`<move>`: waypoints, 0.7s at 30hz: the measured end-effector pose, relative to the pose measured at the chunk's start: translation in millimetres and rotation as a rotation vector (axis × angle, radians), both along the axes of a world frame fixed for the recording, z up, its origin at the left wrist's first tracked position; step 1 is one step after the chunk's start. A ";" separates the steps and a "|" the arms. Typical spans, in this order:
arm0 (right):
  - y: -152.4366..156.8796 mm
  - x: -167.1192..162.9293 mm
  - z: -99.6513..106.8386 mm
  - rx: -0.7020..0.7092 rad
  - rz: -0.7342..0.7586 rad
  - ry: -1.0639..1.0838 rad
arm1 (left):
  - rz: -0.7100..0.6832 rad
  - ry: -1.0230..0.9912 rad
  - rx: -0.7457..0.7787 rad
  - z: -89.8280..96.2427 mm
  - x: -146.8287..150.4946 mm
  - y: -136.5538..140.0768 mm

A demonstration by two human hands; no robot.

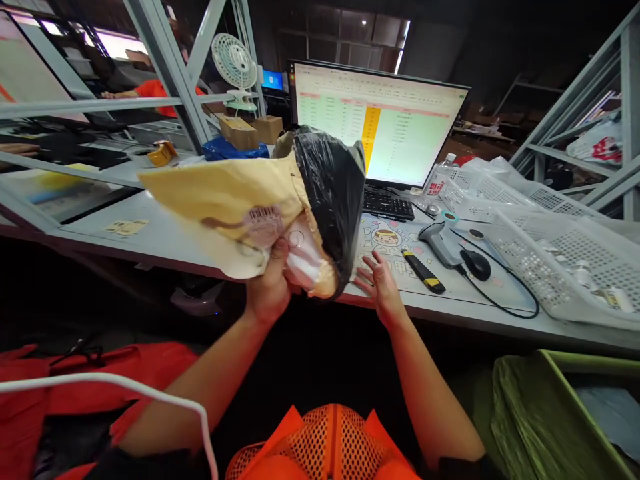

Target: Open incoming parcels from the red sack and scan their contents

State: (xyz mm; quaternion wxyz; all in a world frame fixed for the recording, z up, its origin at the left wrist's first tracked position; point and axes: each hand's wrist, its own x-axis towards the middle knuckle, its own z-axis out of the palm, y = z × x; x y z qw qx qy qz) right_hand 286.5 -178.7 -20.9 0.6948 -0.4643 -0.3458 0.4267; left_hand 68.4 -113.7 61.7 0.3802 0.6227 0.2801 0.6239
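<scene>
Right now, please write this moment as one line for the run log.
left hand: holding yellow mailer, black plastic against it | right hand: open, nearby | box cutter: on desk mat

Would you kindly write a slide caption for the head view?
Left hand holding a yellow envelope with black plastic at one end, right hand open nearby, before a lit monitor.

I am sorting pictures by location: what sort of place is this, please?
Probably a parcel-handling workstation in a warehouse: a barcode scanner lies on the desk, a monitor shows a spreadsheet, and the left hand holds a labelled yellow package.
</scene>
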 end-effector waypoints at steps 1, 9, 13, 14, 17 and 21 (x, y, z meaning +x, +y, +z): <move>2.4 -8.9 6.8 0.016 0.072 0.020 | 0.001 -0.168 -0.077 -5.2 14.4 -12.0; 33.5 -12.9 28.4 -0.002 0.032 -0.044 | -0.158 -0.494 -0.406 -22.6 61.0 -53.7; 47.9 28.4 26.9 -0.028 -0.478 -0.421 | 0.001 -0.349 -0.347 -36.6 39.7 -55.2; 51.0 38.6 30.3 -0.019 -0.577 -0.534 | 0.031 -0.270 -0.330 -41.7 31.3 -56.9; 60.3 66.6 48.9 -0.024 -0.710 -0.826 | 0.095 -0.075 -0.286 -54.4 -1.8 -65.7; 67.8 111.0 84.0 -0.108 -0.793 -0.987 | 0.019 0.044 -0.230 -55.1 -77.8 -82.1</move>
